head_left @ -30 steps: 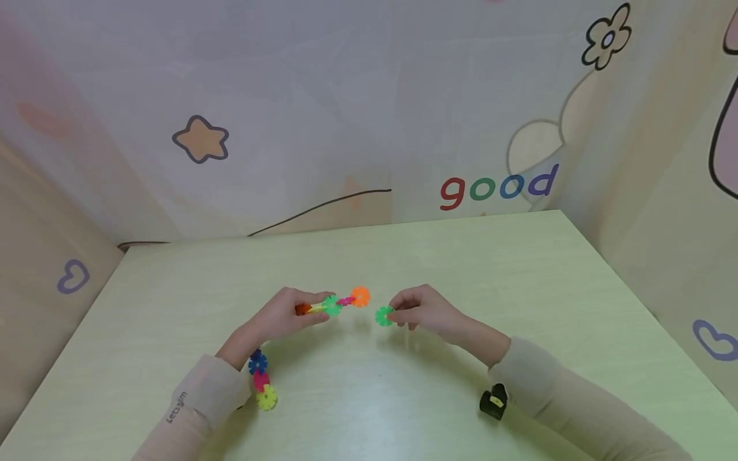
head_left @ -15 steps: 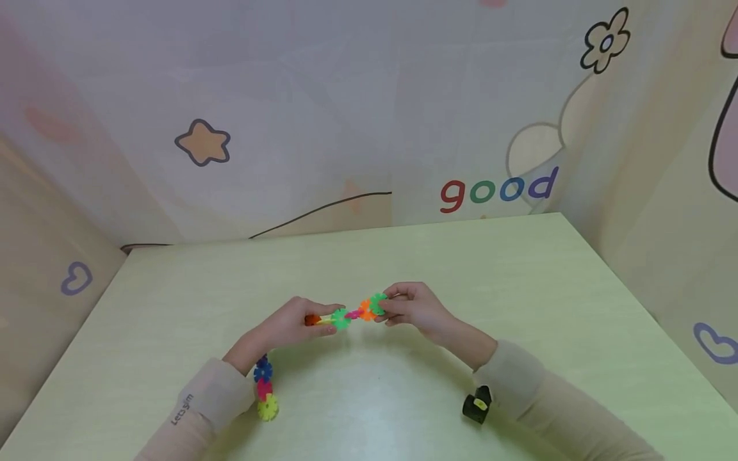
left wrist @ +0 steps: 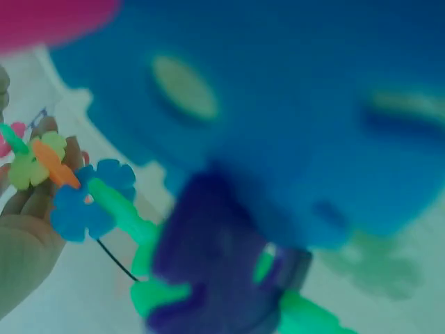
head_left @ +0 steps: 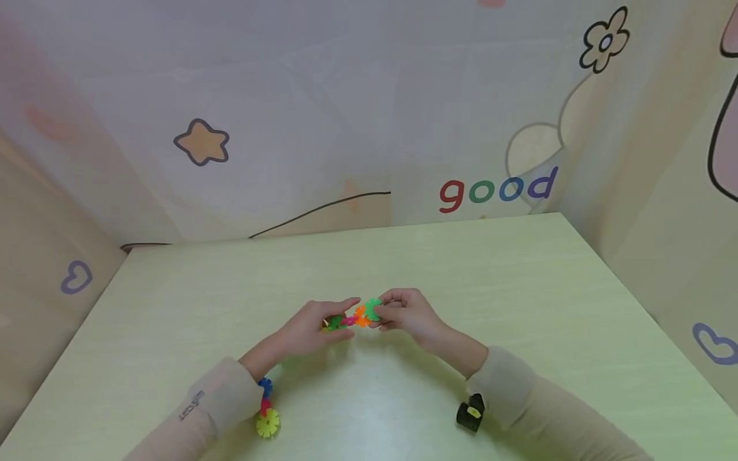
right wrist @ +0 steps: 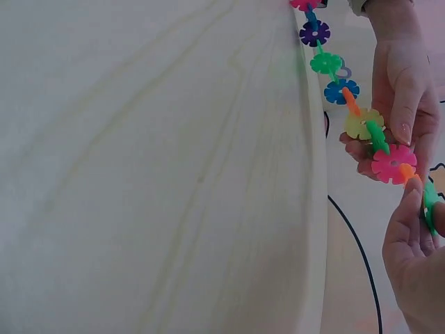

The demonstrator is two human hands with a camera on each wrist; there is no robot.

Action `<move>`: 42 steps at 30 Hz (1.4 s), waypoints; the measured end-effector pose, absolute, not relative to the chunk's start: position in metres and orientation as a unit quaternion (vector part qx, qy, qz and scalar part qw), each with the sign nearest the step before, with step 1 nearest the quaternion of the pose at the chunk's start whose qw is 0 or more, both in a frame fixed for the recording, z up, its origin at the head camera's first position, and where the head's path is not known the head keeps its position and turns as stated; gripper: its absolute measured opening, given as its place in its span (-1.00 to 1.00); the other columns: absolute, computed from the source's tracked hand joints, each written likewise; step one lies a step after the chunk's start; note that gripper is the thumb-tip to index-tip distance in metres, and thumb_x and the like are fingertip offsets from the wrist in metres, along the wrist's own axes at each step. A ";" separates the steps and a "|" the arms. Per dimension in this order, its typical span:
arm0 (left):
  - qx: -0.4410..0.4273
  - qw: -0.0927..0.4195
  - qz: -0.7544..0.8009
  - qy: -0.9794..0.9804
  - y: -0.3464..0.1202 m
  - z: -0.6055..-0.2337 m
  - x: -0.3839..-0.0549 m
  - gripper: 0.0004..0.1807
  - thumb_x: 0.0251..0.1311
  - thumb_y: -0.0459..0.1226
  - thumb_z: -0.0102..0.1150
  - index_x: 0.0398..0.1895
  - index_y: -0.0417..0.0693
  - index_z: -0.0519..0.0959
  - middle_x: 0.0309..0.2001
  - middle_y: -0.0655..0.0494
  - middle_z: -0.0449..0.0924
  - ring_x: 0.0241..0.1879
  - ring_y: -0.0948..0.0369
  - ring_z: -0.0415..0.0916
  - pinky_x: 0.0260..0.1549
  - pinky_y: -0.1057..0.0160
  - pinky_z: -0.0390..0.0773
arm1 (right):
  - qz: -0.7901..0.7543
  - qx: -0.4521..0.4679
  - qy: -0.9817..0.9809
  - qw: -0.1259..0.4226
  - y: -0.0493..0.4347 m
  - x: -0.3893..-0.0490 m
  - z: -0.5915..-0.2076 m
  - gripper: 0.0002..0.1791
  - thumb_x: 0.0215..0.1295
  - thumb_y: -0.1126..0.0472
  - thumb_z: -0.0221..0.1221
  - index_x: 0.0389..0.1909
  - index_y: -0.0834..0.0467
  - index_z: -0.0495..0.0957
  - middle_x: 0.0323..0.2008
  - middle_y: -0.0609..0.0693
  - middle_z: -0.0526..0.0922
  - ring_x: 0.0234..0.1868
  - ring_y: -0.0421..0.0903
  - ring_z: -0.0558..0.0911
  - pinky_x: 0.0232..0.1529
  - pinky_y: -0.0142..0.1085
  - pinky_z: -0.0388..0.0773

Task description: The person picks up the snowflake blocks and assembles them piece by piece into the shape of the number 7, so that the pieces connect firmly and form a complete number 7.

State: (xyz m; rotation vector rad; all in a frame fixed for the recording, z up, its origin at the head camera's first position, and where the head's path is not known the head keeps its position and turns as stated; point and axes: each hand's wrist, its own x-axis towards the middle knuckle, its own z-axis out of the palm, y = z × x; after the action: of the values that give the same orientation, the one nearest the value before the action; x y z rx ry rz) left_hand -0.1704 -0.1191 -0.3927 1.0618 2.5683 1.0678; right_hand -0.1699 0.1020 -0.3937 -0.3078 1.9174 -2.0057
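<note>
A chain of interlocked flower-shaped plastic discs runs from a yellow disc (head_left: pixel 268 423) below the left sleeve, behind the wrist, up to an orange disc (head_left: pixel 361 316) between the hands. My left hand (head_left: pixel 314 326) holds the chain near that end, between thumb and fingers. In the right wrist view, a pink disc (right wrist: pixel 393 164) and a pale yellow disc (right wrist: pixel 363 125) show by the left hand's fingers. My right hand (head_left: pixel 412 315) pinches a green disc (head_left: pixel 372 310), which overlaps the orange disc. Close to the left wrist camera, a blurred blue disc (left wrist: pixel 278 139) fills much of the view.
Both hands are over a pale wooden table (head_left: pixel 519 275). A black strap-like device (head_left: pixel 470 413) hangs at the right sleeve cuff. Patterned cloth (head_left: pixel 300 128) encloses the table at the back and sides.
My right hand has brought the green disc leftward from a gap to overlap the orange disc. My left hand has moved right, its fingers now closer to the chain's orange end.
</note>
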 end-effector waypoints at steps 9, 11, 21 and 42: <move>0.364 0.035 0.359 0.859 -0.110 -0.395 -0.171 -0.54 0.09 -0.31 0.22 0.10 -0.23 0.47 -0.57 0.25 0.41 -0.58 0.32 0.21 -0.59 0.42 0.31 | -0.703 -0.130 0.676 0.181 0.108 -0.169 -0.394 -0.79 0.21 0.38 0.12 -0.24 0.49 0.44 -0.44 0.05 0.65 -0.38 0.01 0.66 -0.32 -0.31 0.60; 0.365 0.033 0.361 0.858 -0.109 -0.396 -0.171 -0.55 0.10 -0.30 0.22 0.09 -0.22 0.48 -0.59 0.25 0.39 -0.59 0.32 0.19 -0.61 0.42 0.29 | -0.691 -0.137 0.690 0.165 0.113 -0.170 -0.394 -0.77 0.21 0.36 0.13 -0.23 0.48 0.47 -0.44 0.03 0.65 -0.37 0.03 0.65 -0.33 -0.31 0.59; 0.336 0.049 0.386 0.858 -0.106 -0.395 -0.169 -0.54 0.10 -0.27 0.22 0.11 -0.19 0.48 -0.59 0.26 0.37 -0.60 0.30 0.20 -0.64 0.42 0.26 | -0.647 -0.168 0.736 0.103 0.135 -0.178 -0.392 -0.81 0.14 0.41 0.18 -0.27 0.48 0.54 -0.45 0.10 0.65 -0.39 0.04 0.61 -0.33 -0.34 0.57; 0.340 0.041 0.429 0.836 -0.101 -0.400 -0.168 -0.57 0.03 -0.40 0.24 0.04 -0.27 0.51 -0.57 0.07 0.50 -0.62 0.33 0.18 -0.64 0.46 0.26 | -0.616 -0.198 0.755 0.106 0.127 -0.173 -0.391 -0.89 0.07 0.39 0.25 -0.42 0.40 0.62 -0.45 0.10 0.66 -0.34 0.23 0.59 -0.22 0.03 0.54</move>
State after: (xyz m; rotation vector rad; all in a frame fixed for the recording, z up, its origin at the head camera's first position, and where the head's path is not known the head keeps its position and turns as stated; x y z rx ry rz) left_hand -0.1685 -0.1007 -0.4003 1.0399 2.5593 1.3141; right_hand -0.1725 0.1270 -0.3911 -0.5844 2.2249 -1.8141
